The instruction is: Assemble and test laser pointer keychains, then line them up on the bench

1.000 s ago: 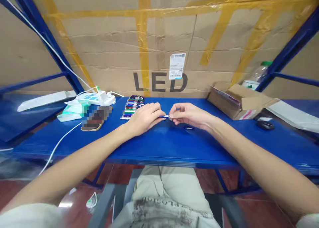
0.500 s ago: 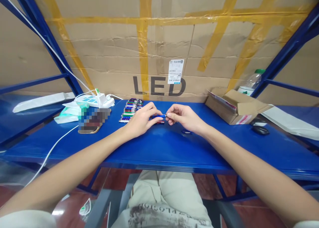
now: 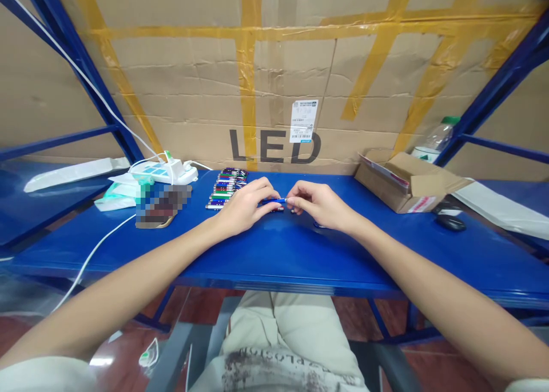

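the step in hand looks like close two-handed work at one end of a blue pen (image 3: 274, 200), which is held just above the table (image 3: 274, 255), between the hands. the left hand (image 3: 246, 206) grips its barrel between thumb and fingers; the right hand (image 3: 319, 203) pinches its right end with thumb and forefinger. the next move seems to call for a steady left grip while the right fingers work that end — a turn, push or pull, i cannot tell which.

the pen's long axis runs left to right, nearly parallel to the table's front edge; which end is the writing tip is too small to tell. a dark red pen (image 3: 278, 210) lies just nearer the body, roughly parallel — as does the row of pens (image 3: 220, 198) beyond the left hand.
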Action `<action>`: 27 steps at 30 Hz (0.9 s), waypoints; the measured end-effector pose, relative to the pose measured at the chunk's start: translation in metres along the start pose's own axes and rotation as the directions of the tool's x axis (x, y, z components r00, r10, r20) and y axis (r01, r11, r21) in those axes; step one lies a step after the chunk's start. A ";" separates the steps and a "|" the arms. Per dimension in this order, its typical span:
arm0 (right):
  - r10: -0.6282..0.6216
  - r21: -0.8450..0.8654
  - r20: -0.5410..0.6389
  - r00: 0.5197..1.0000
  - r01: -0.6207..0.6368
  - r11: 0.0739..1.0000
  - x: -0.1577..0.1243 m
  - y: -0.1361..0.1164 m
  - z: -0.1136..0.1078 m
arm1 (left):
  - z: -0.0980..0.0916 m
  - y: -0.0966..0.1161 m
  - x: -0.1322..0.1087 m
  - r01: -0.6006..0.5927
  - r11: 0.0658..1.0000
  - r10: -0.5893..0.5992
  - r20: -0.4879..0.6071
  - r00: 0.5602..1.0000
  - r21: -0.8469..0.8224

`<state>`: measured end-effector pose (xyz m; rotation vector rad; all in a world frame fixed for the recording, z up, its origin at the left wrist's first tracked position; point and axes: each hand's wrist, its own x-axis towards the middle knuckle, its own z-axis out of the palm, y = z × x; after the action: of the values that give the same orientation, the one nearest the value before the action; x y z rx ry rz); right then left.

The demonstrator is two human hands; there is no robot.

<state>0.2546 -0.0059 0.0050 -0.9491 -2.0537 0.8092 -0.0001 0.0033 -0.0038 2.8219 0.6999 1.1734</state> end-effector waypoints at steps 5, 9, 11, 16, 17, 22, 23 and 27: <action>0.110 0.216 0.088 0.990 -0.127 0.968 0.003 -0.003 0.000 | -0.002 0.002 0.000 -0.064 0.992 0.062 0.018 0.998 0.105; 0.212 0.351 0.161 0.964 -0.257 0.900 0.002 -0.007 0.000 | -0.005 0.004 0.000 -0.114 0.972 0.111 0.026 0.993 0.206; 0.253 0.423 0.204 0.946 -0.318 0.848 0.002 -0.009 -0.001 | -0.006 0.005 0.000 -0.136 0.961 0.134 0.025 0.991 0.239; 0.270 0.505 0.252 0.929 -0.365 0.783 0.002 -0.007 -0.002 | -0.006 0.004 0.000 -0.124 0.964 0.128 -0.003 0.992 0.234; 0.270 0.485 0.238 0.933 -0.356 0.799 0.002 -0.006 -0.001 | -0.006 0.004 0.000 -0.112 0.968 0.115 0.000 0.993 0.223; 0.198 0.313 0.050 0.979 -0.204 0.927 0.004 -0.005 0.004 | -0.004 -0.001 0.001 -0.036 0.990 0.032 0.032 0.999 0.133; 0.167 0.282 0.017 0.986 -0.165 0.945 0.005 -0.005 0.005 | -0.003 -0.001 0.001 -0.024 0.994 0.021 0.032 0.999 0.110; 0.069 0.124 -0.032 0.997 -0.065 0.990 0.004 -0.004 0.006 | -0.001 -0.004 0.002 0.014 0.998 -0.016 0.032 0.999 0.068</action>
<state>0.2464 -0.0056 0.0061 -0.9613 -1.9260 0.9360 -0.0011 0.0074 -0.0025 2.8787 0.7723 1.1193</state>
